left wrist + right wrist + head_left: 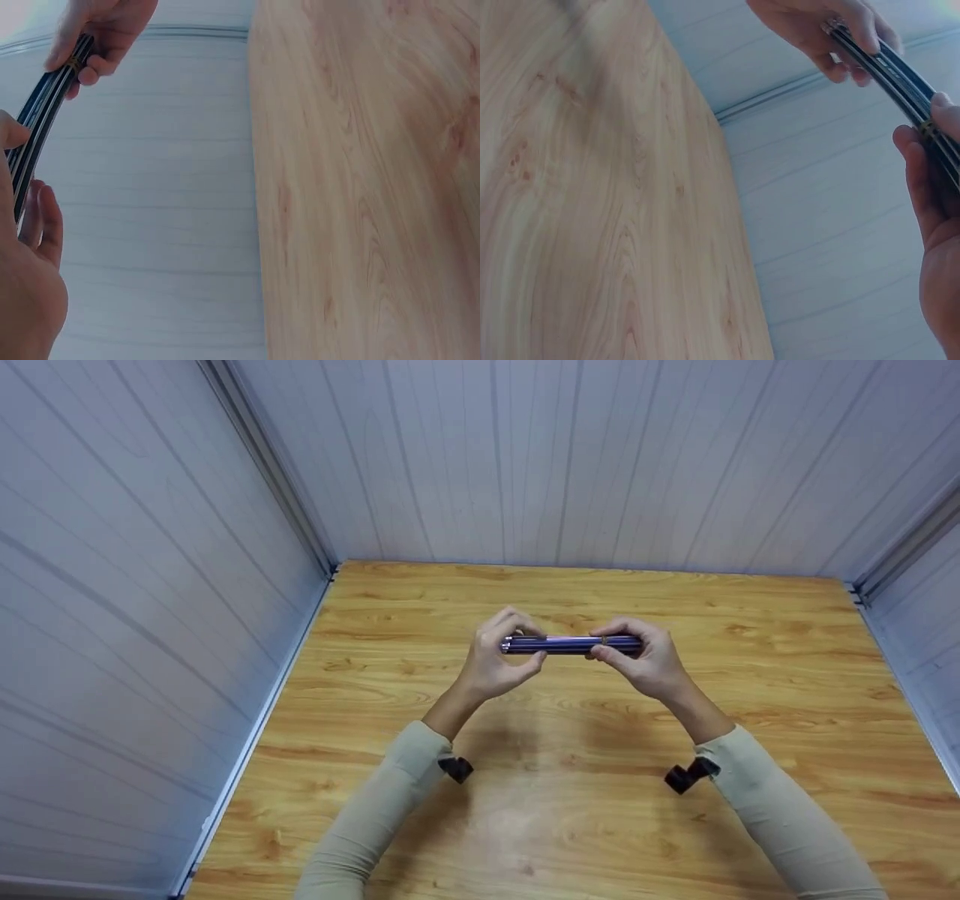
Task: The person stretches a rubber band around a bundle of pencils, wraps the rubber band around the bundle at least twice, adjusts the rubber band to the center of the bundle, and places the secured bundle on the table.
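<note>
Both hands hold a banded bundle of slim dark blue pencils (568,645) level above the table, with shiny silver ends at the left. My left hand (495,660) grips the silver-ended part between thumb and fingers. At the other end my right hand (651,661) pinches the bundle beside a thin yellowish band (928,129). In the left wrist view the pencils (46,105) run up from the left hand (30,277) to the right hand (112,34). The right hand's palm partly covers the right end.
Beneath the hands spreads a wood-grain table (570,810). Pale panelled walls stand at its back (540,465), left (135,622) and right. A small black wrist camera (456,769) sits at the left cuff, another black camera (681,778) at the right cuff.
</note>
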The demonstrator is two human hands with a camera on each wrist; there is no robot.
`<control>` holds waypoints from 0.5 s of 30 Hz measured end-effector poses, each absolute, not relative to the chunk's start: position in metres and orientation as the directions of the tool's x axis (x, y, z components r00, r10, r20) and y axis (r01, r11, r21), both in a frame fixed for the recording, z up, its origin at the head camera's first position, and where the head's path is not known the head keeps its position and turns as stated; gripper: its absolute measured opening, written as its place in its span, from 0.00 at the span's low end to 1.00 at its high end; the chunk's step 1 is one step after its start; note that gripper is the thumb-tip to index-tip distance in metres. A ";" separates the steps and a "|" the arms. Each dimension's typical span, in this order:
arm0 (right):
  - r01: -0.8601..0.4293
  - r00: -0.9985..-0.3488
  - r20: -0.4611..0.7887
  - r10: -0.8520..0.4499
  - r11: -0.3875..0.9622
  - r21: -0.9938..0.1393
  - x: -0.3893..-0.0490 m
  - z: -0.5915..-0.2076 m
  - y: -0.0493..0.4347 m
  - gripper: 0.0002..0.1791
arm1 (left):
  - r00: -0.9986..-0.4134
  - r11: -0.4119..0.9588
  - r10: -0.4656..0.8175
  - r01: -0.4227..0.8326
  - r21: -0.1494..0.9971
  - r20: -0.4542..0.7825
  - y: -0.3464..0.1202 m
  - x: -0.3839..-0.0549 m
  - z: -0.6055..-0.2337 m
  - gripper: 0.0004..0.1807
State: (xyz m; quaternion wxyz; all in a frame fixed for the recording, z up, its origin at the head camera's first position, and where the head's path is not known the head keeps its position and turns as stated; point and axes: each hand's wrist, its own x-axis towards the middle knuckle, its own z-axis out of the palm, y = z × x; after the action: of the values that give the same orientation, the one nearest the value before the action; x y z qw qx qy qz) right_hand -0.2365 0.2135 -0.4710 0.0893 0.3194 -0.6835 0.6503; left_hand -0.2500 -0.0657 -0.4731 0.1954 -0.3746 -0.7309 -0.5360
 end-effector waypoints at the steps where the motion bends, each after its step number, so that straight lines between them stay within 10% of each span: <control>1: -0.548 -0.775 0.539 -0.330 -0.075 -0.833 -0.236 -0.472 0.212 0.11 | -0.646 0.135 0.336 0.753 0.643 0.686 -0.064 -0.249 -0.474 0.09; 15: -0.635 -0.700 0.624 -0.347 -0.098 -0.767 -0.242 -0.471 0.221 0.15 | -0.719 0.083 0.290 0.676 0.732 0.631 -0.073 -0.251 -0.473 0.10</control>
State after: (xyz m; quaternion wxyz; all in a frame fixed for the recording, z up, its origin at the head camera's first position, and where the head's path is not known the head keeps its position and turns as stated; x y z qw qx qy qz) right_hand -0.2416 0.2207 -0.4711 0.1122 0.3705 -0.6621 0.6416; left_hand -0.2513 -0.0732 -0.4727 0.1641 -0.3367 -0.7174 -0.5874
